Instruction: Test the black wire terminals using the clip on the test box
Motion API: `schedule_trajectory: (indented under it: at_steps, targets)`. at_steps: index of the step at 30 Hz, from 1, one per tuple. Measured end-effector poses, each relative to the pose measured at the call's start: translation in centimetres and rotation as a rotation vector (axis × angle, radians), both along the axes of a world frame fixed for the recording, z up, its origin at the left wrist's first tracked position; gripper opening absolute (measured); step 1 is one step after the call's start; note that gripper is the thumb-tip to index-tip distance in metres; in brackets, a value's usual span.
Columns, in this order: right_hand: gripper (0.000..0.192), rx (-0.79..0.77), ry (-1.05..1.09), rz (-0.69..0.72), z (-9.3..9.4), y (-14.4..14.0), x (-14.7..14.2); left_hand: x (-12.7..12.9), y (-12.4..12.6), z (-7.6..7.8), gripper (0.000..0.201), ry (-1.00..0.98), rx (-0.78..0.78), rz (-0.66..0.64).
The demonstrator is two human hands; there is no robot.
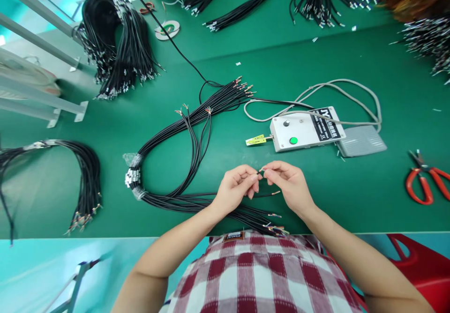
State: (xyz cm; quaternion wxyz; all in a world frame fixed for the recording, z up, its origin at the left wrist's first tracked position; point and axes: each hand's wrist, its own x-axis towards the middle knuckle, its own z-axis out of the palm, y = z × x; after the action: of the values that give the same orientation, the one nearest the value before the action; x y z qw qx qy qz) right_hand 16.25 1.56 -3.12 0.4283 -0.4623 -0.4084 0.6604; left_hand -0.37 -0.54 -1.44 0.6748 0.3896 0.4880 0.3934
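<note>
Fingertips of the left hand and right hand meet, pinched on the bare copper end of a thin black wire from the looped black wire bundle left of them, apparently twisting strands, which calls for a steady pinch.
</note>
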Motion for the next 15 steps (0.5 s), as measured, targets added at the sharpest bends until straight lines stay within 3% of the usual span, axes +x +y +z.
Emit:
schedule_trajectory:
  at_steps: [15]
  targets:
    - [0.019,-0.012,-0.025,-0.027,-0.61,0.19,-0.94,0.11,-0.02,-0.40,0.032,-0.017,0.048,0.040]
